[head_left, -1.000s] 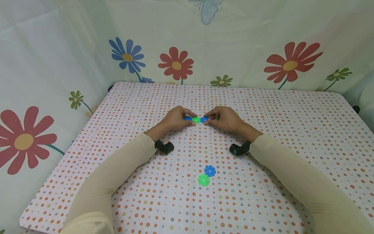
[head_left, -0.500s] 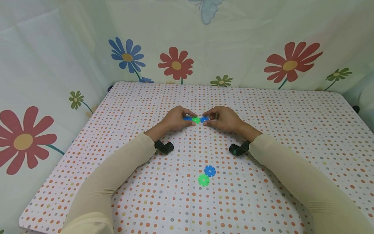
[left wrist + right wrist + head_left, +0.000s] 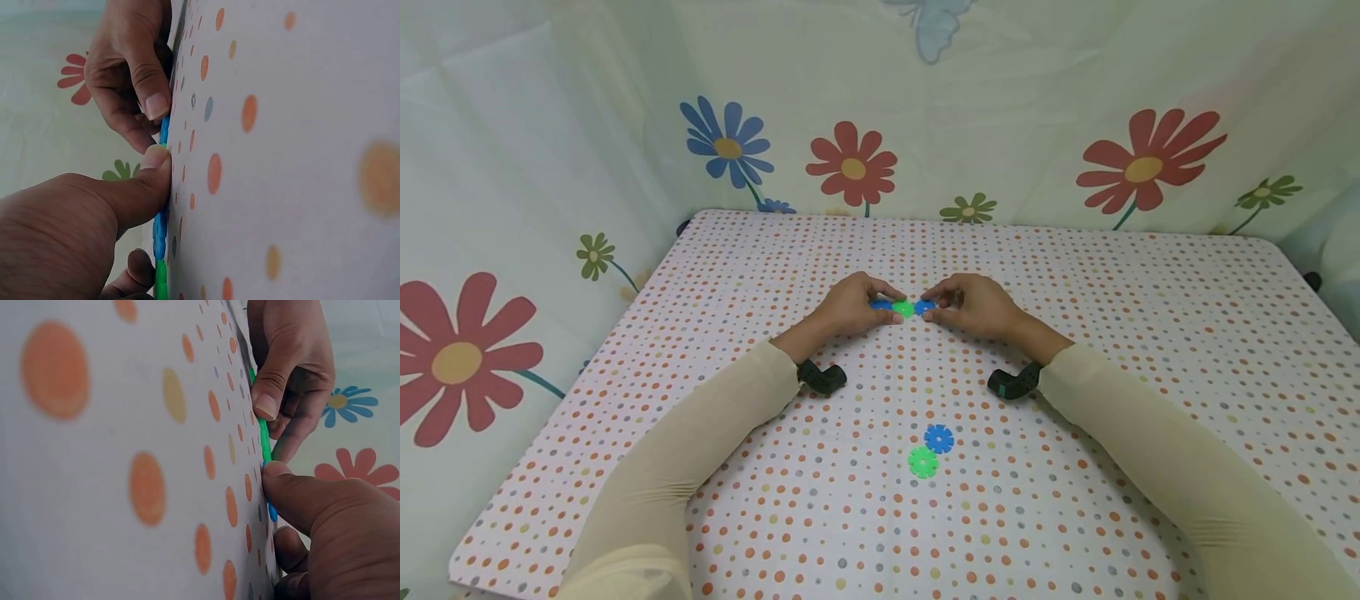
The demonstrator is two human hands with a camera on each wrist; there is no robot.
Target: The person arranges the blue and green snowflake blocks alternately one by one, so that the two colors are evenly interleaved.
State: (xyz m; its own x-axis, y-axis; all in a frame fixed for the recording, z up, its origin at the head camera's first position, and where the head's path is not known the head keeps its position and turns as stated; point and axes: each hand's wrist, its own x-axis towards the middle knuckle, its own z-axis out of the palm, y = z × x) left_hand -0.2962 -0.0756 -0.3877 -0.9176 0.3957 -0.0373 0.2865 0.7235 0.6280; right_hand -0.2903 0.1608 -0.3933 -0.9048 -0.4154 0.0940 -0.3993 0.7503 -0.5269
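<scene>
Slotted plastic discs lie in a row on the dotted table. My left hand (image 3: 852, 305) pinches the row's green disc (image 3: 903, 308) between thumb and fingers. On its left sits a blue disc (image 3: 882, 305), partly under that hand, and beyond it the left wrist view shows another green disc (image 3: 161, 281). My right hand (image 3: 981, 307) pinches the right-hand blue disc (image 3: 924, 307), whose edge meets the green one. In the right wrist view that blue disc (image 3: 272, 511) lies flat, near the tabletop. Whether their slots are interlocked is too small to tell.
Nearer me on the dotted table (image 3: 820, 517) lie a loose blue disc (image 3: 939, 438) and a green disc (image 3: 922, 462), edges touching. A flowered curtain (image 3: 1022, 108) hangs behind and at the left. Black wrist cameras (image 3: 822, 378) sit below both hands.
My right fingers have shifted very slightly left on the blue disc. The left hand, the row and the two loose discs stay in place.
</scene>
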